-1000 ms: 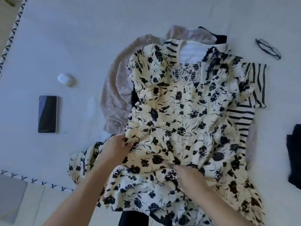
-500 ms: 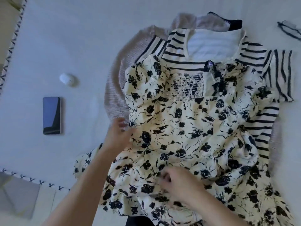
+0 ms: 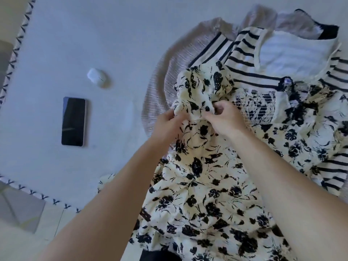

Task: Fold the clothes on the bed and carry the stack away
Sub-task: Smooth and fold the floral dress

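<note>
A cream dress with black flowers (image 3: 216, 185) lies spread on the white bed (image 3: 94, 34), on top of a black-and-white striped top (image 3: 250, 53) and a beige knit garment (image 3: 165, 87). My left hand (image 3: 167, 125) and my right hand (image 3: 224, 119) sit close together at the dress's left sleeve. Each hand pinches the bunched sleeve fabric between curled fingers. The lower hem of the dress hangs over the bed's near edge. A dark garment (image 3: 327, 32) peeks out at the far right under the pile.
A black phone (image 3: 73, 121) lies face up on the bed left of the clothes. A white earbud case (image 3: 97, 77) sits just beyond it. The bed's patterned border (image 3: 43, 194) runs along the near left, with pale floor below it.
Both hands moved up from the dress's waist to its left sleeve and came together, gathering the sleeve fabric. The view shifted closer and rightward; the glasses left the frame.
</note>
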